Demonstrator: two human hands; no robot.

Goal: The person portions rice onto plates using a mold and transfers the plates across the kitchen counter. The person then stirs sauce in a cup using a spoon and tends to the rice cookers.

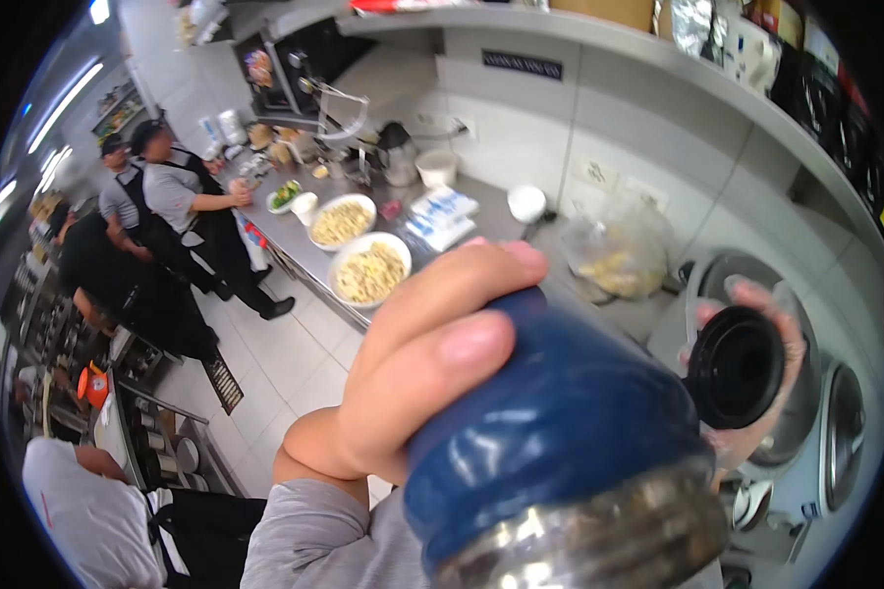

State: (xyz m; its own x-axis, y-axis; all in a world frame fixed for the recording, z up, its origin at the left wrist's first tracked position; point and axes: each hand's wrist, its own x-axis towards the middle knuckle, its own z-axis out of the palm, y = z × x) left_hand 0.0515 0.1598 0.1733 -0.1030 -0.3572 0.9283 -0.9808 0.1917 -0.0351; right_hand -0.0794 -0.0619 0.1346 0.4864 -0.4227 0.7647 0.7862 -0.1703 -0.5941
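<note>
Close to the camera, my left hand (432,353) wraps its fingers round a blue thermos bottle (570,412). The bottle is raised and tilted, with its shiny metal neck (580,540) toward me at the bottom of the view. To the right, my right hand (781,339) holds a round black lid (737,365), its hollow side facing me. Part of that hand is hidden behind the lid and the bottle. Beyond my left hand, two white bowls of pale chopped food (371,273) stand on the steel counter (304,257).
A plastic bag of yellowish food (624,255) and large lidded pots (843,432) are at the right. A shelf (599,39) runs overhead. Several people in aprons (201,191) stand at the left, one person (88,501) close by at lower left.
</note>
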